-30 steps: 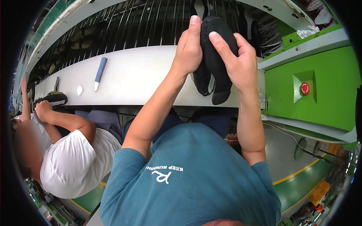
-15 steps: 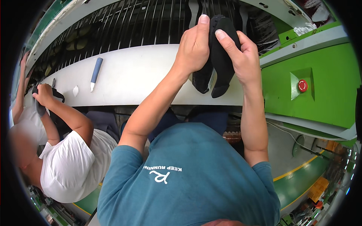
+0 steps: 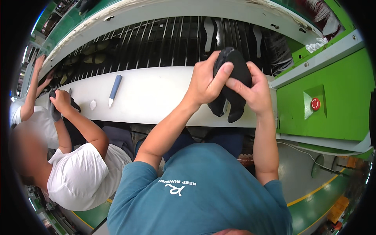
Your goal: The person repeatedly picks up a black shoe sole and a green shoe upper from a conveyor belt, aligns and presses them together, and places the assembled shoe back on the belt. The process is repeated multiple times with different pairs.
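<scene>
Above the white work surface point(image 3: 152, 90), a black shoe upper point(image 3: 239, 64) is between my two hands, with its rounded end pointing away from me. My left hand point(image 3: 205, 82) is closed round its left edge, the thumb laid along the top. My right hand point(image 3: 256, 90) grips the right side, thumb pressed across the front and fingers wrapped behind. Below the hands hang its narrow black end point(image 3: 236, 113) and a second dark part point(image 3: 216, 107) with a pale edge. Whether the two parts are joined is hidden by my hands.
Beyond the surface runs a bed of metal rollers point(image 3: 149, 47) carrying a dark sole piece point(image 3: 208, 35). A blue-handled tool point(image 3: 115, 88) and a small white scrap point(image 3: 93, 104) lie left. A co-worker point(image 3: 78, 176) sits there. A green machine housing with a red button point(image 3: 315, 103) stands right.
The view has tilted, so the work surface and rollers sit lower in the picture. My hands have drawn closer together, and my left thumb now lies over the shoe upper.
</scene>
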Demonstrator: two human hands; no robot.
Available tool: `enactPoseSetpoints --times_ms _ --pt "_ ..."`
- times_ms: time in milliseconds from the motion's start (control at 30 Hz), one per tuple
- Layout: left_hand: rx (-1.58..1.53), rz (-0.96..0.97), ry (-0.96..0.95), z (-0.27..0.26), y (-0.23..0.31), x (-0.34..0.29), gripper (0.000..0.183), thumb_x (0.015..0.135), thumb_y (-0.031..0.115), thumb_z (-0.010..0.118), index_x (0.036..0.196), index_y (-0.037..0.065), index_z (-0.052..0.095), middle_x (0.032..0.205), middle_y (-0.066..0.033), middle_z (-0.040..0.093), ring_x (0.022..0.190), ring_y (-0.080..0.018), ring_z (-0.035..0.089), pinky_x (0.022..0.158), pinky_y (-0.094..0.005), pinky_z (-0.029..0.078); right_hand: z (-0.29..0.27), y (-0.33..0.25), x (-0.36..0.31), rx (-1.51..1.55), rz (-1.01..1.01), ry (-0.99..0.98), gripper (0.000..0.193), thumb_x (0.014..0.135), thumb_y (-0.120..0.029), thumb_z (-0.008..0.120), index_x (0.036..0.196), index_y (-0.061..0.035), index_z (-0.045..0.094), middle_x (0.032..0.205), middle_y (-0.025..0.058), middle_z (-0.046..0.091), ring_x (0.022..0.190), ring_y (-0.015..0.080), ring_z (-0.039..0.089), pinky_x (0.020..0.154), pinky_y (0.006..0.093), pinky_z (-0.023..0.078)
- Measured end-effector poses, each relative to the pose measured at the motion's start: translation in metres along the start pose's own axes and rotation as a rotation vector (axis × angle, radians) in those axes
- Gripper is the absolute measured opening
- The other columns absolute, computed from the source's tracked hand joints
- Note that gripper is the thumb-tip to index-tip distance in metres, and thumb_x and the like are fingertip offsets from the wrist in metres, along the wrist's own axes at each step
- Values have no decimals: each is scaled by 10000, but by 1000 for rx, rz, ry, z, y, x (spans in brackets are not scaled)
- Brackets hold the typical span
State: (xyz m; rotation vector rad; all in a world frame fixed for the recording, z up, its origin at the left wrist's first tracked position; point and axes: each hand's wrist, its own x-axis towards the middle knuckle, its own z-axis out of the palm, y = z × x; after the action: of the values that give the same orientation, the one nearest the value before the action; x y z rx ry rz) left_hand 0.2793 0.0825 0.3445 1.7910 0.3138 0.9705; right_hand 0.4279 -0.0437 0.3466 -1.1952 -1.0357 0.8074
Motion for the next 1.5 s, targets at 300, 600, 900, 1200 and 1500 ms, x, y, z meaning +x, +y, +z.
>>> enactPoseSetpoints --times_ms 300,600,900,1200,1500 --pt "-198 104 97 -28 21 -65 632 1091 476 600 1373 -89 628 1267 -254 782 1114 -310 790 1000 -418 617 53 12 -47 -149 -254 155 248 1039 -229 837 1050 -19 705 875 38 746 777 118 685 726 285 538" --pt "-164 164 211 -41 23 -92 555 1084 400 693 1283 -116 662 1165 -300 794 1083 -343 796 972 -451 646 72 4 -41 -263 -397 12 220 1006 -217 849 986 -47 711 782 78 727 665 213 692 612 329 519" --pt "-217 206 213 -45 21 -104 457 1061 259 743 1257 -141 640 1155 -369 768 1118 -450 781 1023 -573 627 78 0 -41 -246 -404 -25 228 953 -200 890 948 -50 718 789 80 731 658 232 694 595 349 515" --pt "-235 200 207 -41 27 -103 357 1075 197 683 1194 -138 654 1095 -363 775 1073 -458 789 1006 -603 630 78 -5 -47 -225 -315 -6 242 963 -184 888 904 -41 703 760 79 711 626 199 670 576 340 499" --pt "-137 210 119 -35 36 -93 306 1028 153 685 1130 -135 692 1044 -325 796 993 -434 816 948 -539 662 52 -21 -51 -228 -11 -112 401 876 -271 983 805 -41 662 594 27 614 534 96 576 523 278 447"
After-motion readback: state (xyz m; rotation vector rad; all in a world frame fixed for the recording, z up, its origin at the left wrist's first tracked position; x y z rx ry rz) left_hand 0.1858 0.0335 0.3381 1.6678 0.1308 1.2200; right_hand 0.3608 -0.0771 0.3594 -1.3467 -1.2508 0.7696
